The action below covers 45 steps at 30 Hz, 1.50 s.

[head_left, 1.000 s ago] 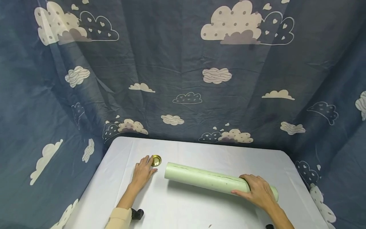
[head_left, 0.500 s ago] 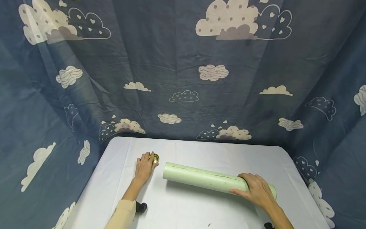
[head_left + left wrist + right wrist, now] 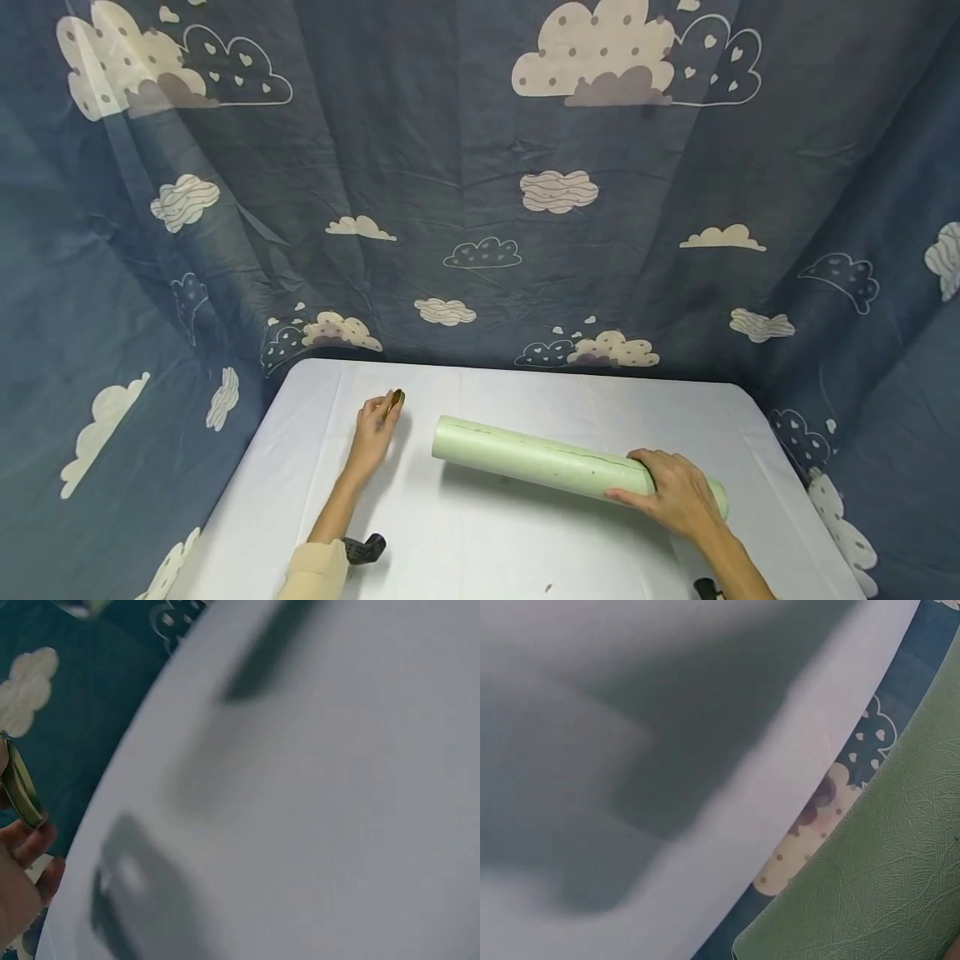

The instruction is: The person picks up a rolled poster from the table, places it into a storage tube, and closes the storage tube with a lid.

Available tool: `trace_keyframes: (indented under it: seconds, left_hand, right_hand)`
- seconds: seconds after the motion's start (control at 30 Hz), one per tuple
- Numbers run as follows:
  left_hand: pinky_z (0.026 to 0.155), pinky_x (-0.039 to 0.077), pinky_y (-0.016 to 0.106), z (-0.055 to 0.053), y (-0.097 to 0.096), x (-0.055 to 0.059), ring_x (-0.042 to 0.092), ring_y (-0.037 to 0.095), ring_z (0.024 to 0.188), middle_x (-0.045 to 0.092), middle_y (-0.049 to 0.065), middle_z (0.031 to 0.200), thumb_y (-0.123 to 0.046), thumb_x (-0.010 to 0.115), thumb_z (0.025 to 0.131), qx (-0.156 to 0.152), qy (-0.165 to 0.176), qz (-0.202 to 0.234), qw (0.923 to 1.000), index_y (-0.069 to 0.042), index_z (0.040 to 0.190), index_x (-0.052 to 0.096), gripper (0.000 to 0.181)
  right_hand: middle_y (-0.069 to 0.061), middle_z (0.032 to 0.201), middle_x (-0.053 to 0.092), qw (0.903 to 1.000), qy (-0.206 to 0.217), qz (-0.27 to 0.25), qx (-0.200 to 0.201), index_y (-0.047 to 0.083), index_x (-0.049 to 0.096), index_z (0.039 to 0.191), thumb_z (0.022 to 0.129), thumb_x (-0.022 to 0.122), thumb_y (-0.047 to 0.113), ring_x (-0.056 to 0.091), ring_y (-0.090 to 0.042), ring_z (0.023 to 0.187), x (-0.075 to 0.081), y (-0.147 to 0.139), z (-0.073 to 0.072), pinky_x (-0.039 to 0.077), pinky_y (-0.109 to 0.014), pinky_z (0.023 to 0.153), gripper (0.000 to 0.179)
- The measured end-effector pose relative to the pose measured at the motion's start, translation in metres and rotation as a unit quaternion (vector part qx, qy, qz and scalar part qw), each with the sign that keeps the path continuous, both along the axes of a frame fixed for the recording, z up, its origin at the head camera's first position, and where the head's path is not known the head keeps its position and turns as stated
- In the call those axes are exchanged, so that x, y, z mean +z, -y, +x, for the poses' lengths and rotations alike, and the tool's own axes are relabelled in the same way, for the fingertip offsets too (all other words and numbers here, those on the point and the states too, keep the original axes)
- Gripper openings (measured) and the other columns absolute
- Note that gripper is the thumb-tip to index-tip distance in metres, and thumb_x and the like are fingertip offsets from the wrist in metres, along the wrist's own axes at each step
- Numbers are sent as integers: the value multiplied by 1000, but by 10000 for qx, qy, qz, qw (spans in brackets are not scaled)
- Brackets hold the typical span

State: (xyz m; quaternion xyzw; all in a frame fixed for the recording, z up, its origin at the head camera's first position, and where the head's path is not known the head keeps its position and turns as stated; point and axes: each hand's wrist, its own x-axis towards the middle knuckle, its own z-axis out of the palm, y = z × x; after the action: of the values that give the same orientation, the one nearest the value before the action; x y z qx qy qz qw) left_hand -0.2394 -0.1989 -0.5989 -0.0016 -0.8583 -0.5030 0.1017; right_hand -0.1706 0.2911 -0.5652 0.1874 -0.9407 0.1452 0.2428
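Left hand (image 3: 370,435) pinches a small gold disc (image 3: 397,397), tilted on edge and apparently clear of the white surface (image 3: 487,533), left of a green roll (image 3: 517,454). From where I stand, the disc looks stiff, light and perhaps slick, so its rim is the place to hold. Right hand (image 3: 678,500) grips the roll near its right end, thumb on the near side; it seems a light, bendy sheet with a wrinkled, grippy face, likely steadier held mid-length. Whether the roll contains anything, I cannot tell.
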Motion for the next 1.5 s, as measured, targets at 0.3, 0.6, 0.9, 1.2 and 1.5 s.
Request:
trace_keyframes:
  seconds: [0.3,0.6,0.9,1.2,1.5]
  left_hand:
    - [107,43,29,30,-5,26,49,27,137,47,17,155,-34,37,114,-536,661,1977,9766,-3,155,44,52]
    - [112,44,42,49,-20,35,54,7,129,48,29,153,-35,39,113,-871,611,2531,9616,-5,159,37,55]
    - [108,46,33,58,-23,39,43,-2,137,25,15,171,-32,41,113,-1254,632,2515,9576,-22,166,22,58]
    - [109,44,23,66,-24,42,41,23,150,35,13,167,-28,43,113,-1456,390,2239,9629,-27,164,30,53]
    - [119,39,47,68,-23,43,38,32,148,41,10,160,-21,44,112,-1647,272,1959,9663,-23,162,35,51]
  right_hand:
    - [-3,86,78,9998,-131,-146,-58,12,76,101,61,91,63,68,-18,70,-3,6,-3,50,-36,61,66]
    - [-3,86,78,9998,-42,-168,-76,13,76,101,63,89,65,69,-19,71,-2,20,-5,51,-37,61,66]
    - [-2,86,77,9998,-97,-168,-18,13,75,101,63,89,65,68,-18,71,-3,26,-5,50,-36,61,65]
    - [-2,87,77,9998,35,-190,-8,14,75,102,63,90,62,68,-17,71,-4,28,-4,51,-37,62,63]
    - [-1,85,77,9998,-107,-169,90,14,75,101,63,89,64,68,-16,70,-1,29,-5,51,-36,61,64]
